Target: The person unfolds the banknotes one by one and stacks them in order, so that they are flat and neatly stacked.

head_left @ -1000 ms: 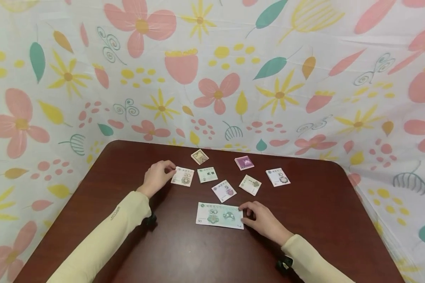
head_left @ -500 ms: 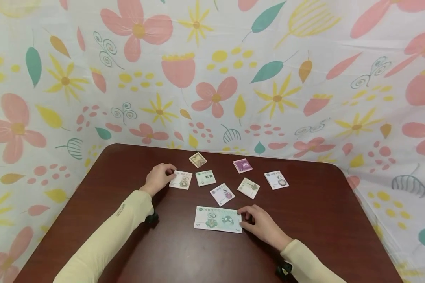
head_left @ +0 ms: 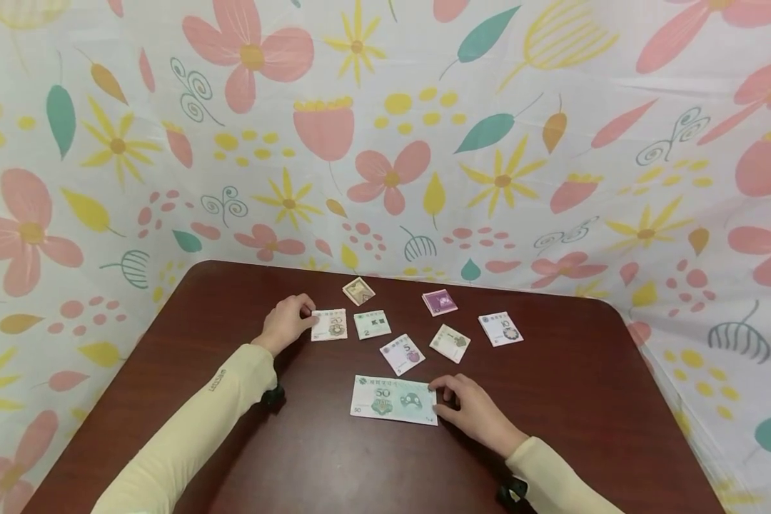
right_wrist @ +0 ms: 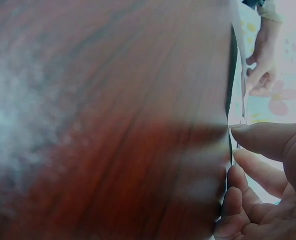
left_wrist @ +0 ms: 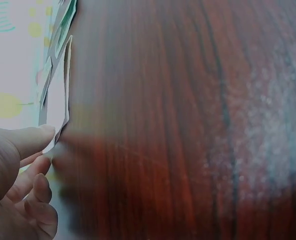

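In the head view my left hand point(head_left: 285, 325) pinches the left edge of a folded 20 banknote point(head_left: 330, 326) between thumb and fingers. The left wrist view shows the thumb point(left_wrist: 35, 140) on the near face of that folded note point(left_wrist: 58, 100), its layers slightly parted. Flat on the table lies a green-and-white 50 banknote point(head_left: 385, 400), unfolded. My right hand point(head_left: 475, 407) pinches its right edge, with the thumb at the lower part and the fingers above. From the right wrist, the note point(right_wrist: 231, 75) appears edge-on as a thin strip.
Behind the 50 lie folded banknotes: a 2 point(head_left: 373, 324), a 5 point(head_left: 402, 355), a 1 point(head_left: 450, 344) and a 10 point(head_left: 501, 329). Farther back are a brownish note point(head_left: 358, 291) and a purple one point(head_left: 440, 302). A flowered cloth point(head_left: 392, 178) hangs behind the dark table point(head_left: 572, 371).
My left hand has turned the 20 banknote slightly, so its edges sit straighter. The right hand keeps its hold on the 50. The head view has tilted up a little.
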Motion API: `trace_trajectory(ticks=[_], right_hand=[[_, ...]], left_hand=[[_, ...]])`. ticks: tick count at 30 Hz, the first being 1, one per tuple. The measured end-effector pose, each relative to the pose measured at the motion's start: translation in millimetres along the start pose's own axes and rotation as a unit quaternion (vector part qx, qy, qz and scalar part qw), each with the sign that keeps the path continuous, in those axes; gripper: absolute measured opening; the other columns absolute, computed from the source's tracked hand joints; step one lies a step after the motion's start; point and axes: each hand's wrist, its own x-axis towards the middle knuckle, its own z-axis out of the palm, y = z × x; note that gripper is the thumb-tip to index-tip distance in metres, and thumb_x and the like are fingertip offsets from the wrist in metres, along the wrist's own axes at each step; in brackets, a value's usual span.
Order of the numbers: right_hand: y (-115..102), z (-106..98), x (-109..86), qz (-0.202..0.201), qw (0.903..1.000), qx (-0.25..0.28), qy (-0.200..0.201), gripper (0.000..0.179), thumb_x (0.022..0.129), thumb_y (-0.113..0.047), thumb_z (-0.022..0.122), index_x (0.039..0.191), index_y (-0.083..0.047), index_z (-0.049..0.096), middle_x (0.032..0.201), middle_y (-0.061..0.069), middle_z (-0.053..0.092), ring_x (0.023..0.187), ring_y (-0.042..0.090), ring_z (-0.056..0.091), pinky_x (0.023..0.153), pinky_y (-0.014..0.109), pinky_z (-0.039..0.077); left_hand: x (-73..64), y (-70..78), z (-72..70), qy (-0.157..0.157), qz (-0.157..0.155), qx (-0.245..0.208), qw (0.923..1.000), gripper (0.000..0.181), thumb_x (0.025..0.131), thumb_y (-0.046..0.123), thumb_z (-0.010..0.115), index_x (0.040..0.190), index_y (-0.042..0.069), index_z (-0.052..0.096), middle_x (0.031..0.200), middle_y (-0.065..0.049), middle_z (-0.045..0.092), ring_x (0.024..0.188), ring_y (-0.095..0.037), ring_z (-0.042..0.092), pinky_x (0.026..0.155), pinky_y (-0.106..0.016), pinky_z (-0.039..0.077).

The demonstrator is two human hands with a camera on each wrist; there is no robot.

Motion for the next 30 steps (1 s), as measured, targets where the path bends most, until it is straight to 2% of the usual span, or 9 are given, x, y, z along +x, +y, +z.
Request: trace_trajectory(ticks=[6, 12, 21, 25, 30], right_hand=[[0.6, -2.9, -1.8, -0.002, 1.0, 0.007, 0.001, 0.027, 0.087, -0.007, 0.082, 0.111, -0.011, 0.071, 0.083, -0.004, 0.053, 0.071, 0.007, 0.045, 0.065, 0.026, 0.041], [-0.4, -3.0, -1.7, -0.004, 0.9999, 0.009, -0.008, 0.026, 0.088, -0.008, 0.082, 0.111, -0.011, 0.071, 0.084, -0.003, 0.053, 0.072, 0.008, 0.046, 0.066, 0.026, 0.042], [-1.1, -3.8, -3.9, -0.006, 0.9999, 0.011, -0.001, 0.026, 0.087, -0.008, 0.082, 0.111, -0.01, 0.071, 0.085, -0.003, 0.054, 0.073, 0.007, 0.047, 0.067, 0.026, 0.043], [-0.5, -5.0, -2.8, -0.012, 0.9999, 0.007, 0.006, 0.026, 0.087, -0.006, 0.081, 0.111, -0.009, 0.071, 0.085, -0.003, 0.054, 0.073, 0.007, 0.046, 0.067, 0.026, 0.043], [-0.3, -4.1, -0.6, -0.022, 0.9997, 0.006, 0.006, 0.026, 0.087, -0.006, 0.081, 0.111, -0.009, 0.071, 0.085, -0.004, 0.054, 0.073, 0.008, 0.047, 0.067, 0.026, 0.043]], left_hand=[[-0.1, 3.2, 2.9, -0.005, -0.015, -0.002, 0.9999, 0.024, 0.096, 0.021, 0.076, 0.114, 0.008, 0.067, 0.109, -0.011, 0.068, 0.097, -0.03, 0.065, 0.081, -0.049, 0.052], [-2.1, 7.3, 2.1, -0.005, -0.025, -0.006, 0.9997, 0.022, 0.097, 0.019, 0.076, 0.114, 0.008, 0.066, 0.109, -0.011, 0.067, 0.093, -0.029, 0.064, 0.077, -0.047, 0.051], [0.1, 7.6, 5.4, -0.001, -0.023, -0.028, 0.9994, 0.019, 0.099, 0.019, 0.073, 0.112, 0.01, 0.064, 0.11, -0.011, 0.07, 0.089, -0.029, 0.065, 0.075, -0.044, 0.049], [0.5, 8.3, 5.9, 0.005, -0.021, -0.042, 0.9989, 0.019, 0.098, 0.018, 0.073, 0.112, 0.009, 0.065, 0.108, -0.011, 0.07, 0.09, -0.03, 0.065, 0.078, -0.047, 0.049], [-3.7, 7.5, 2.9, 0.012, -0.036, -0.053, 0.9979, 0.018, 0.097, 0.017, 0.075, 0.11, 0.009, 0.067, 0.106, -0.011, 0.07, 0.093, -0.03, 0.065, 0.083, -0.05, 0.05]])
